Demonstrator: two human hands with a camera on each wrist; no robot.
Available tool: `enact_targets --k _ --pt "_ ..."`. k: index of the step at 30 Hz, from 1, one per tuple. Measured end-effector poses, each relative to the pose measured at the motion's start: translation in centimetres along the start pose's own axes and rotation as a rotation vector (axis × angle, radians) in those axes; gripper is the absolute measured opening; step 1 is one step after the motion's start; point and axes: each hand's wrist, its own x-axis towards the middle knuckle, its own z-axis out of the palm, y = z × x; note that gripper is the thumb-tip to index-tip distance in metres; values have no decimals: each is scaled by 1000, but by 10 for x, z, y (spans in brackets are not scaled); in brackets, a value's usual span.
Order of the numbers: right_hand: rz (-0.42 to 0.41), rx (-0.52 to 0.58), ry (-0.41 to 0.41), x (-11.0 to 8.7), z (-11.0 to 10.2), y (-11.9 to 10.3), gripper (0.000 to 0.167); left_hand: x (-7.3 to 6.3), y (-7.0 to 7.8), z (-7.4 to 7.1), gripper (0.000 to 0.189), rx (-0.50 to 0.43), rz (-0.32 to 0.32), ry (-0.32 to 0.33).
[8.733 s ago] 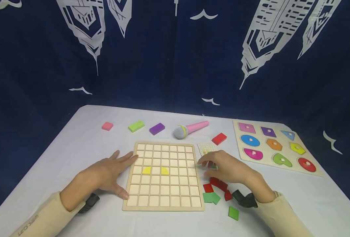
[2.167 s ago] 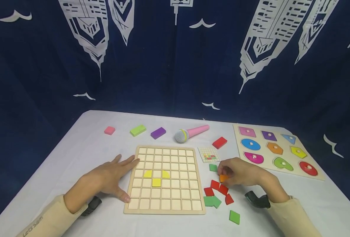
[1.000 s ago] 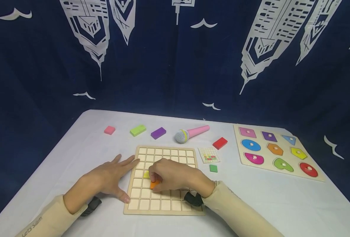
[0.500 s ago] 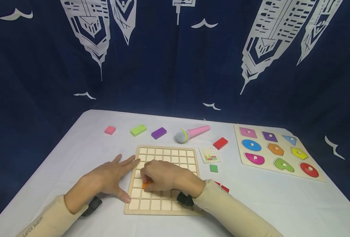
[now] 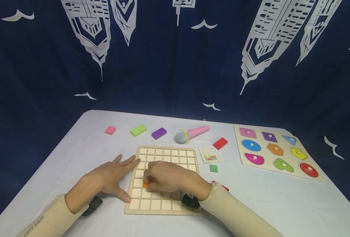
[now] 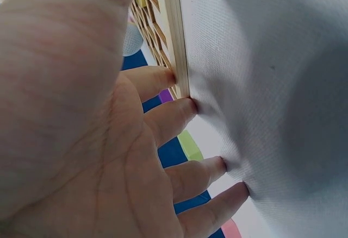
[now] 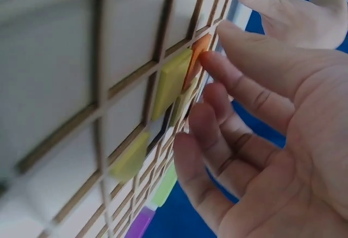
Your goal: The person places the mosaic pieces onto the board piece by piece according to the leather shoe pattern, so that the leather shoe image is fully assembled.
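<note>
My left hand [image 5: 108, 176] rests spread at the left edge of the wooden grid board [image 5: 155, 204], its fingers fairly straight; in the left wrist view fingertips touch the board's side and the white cloth. Over the board's left-middle cells is my right hand [image 5: 169, 177], fingers bent. An orange square tile [image 7: 194, 64] appears to lie in a cell under the index fingertip, the thumb a little apart from it. Beside it sits a yellow square tile [image 7: 173, 80], with a yellow rounded tile [image 7: 130, 162] further off. In the head view my right hand hides the yellow tiles.
Right of the board lie a small pattern card [image 5: 209, 155], a green tile [image 5: 213, 168] and red tiles [image 5: 221, 186] partly behind my right sleeve. Behind are a pink toy microphone [image 5: 191, 133] and several colored blocks. A knobbed shape puzzle [image 5: 277, 149] stands far right.
My right hand took the orange tile from the pile right of the board, carried it left over the grid and set it left of the yellow square. The left hand stays put.
</note>
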Motion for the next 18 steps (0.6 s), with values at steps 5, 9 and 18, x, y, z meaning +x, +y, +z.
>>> enact_targets --k 5,9,18 --pt "-56 53 30 -22 1 11 16 0 1 0 127 2 -7 2" --pt "-29 135 53 -43 0 27 19 1 2 0 128 -2 -12 1" --pt "134 251 143 -100 -11 73 23 1 2 2 128 -35 -25 -3"
